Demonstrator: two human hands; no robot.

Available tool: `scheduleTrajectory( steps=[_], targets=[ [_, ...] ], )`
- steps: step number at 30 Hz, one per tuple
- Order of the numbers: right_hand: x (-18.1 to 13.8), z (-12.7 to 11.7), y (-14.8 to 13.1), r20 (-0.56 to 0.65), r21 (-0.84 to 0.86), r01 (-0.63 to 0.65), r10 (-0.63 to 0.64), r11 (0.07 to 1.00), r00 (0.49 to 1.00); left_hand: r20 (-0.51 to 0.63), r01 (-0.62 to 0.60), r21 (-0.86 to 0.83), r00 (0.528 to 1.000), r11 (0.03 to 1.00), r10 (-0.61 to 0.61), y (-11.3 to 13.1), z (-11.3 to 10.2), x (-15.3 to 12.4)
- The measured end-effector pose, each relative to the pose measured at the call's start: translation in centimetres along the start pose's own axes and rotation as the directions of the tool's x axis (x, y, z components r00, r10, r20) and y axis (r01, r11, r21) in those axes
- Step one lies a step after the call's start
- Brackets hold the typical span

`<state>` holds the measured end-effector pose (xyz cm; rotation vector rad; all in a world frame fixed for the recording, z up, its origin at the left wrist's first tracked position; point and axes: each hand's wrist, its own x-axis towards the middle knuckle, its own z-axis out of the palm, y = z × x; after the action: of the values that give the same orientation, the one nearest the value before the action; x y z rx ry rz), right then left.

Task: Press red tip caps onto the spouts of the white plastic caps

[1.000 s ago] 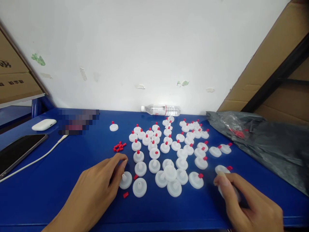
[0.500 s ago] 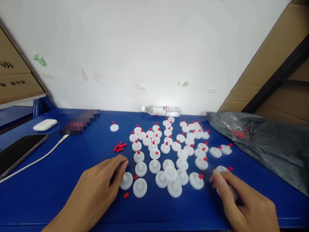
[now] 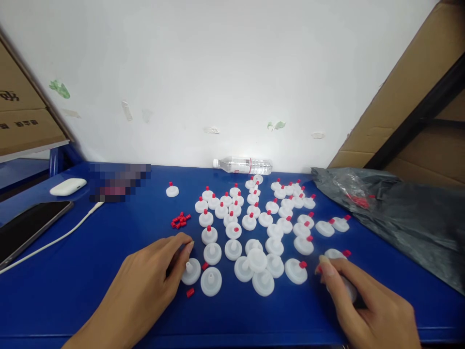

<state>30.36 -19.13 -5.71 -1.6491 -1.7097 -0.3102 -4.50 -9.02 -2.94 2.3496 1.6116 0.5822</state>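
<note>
Several white round plastic caps (image 3: 254,228) are spread over the blue table (image 3: 109,252); most carry a small red tip, the near ones have bare spouts. My left hand (image 3: 148,286) rests at the near left with its fingers curled round an uncapped white cap (image 3: 191,271). A loose red tip (image 3: 189,292) lies just below it. My right hand (image 3: 366,305) lies at the near right, fingers closed over a white cap (image 3: 347,286), beside another cap with a red tip (image 3: 336,253). A small heap of red tips (image 3: 180,220) sits left of the caps.
A clear water bottle (image 3: 242,166) lies against the white wall. A grey plastic bag (image 3: 399,213) covers the right side under cardboard boxes (image 3: 410,97). A phone (image 3: 25,228), a white cable (image 3: 61,235) and a white earbud case (image 3: 68,186) lie at the left.
My right hand has shifted slightly left and nearer over its cap. The left hand has barely moved.
</note>
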Motion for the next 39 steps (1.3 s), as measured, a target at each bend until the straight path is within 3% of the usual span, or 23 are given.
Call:
scheduleTrajectory(
  steps=[28,39],
  targets=[
    [0.2,-0.4,-1.3,-0.048,-0.010,-0.023,0.023,1.000,0.999,0.010,-0.039,0.046,0.999,0.998,0.039,0.0,0.0,0.0],
    [0.2,-0.7,-1.8,-0.039,-0.006,-0.056,0.056,0.998,0.998,0.053,0.024,0.053,0.998,0.998,-0.027,0.3,-0.3,0.0]
  ],
)
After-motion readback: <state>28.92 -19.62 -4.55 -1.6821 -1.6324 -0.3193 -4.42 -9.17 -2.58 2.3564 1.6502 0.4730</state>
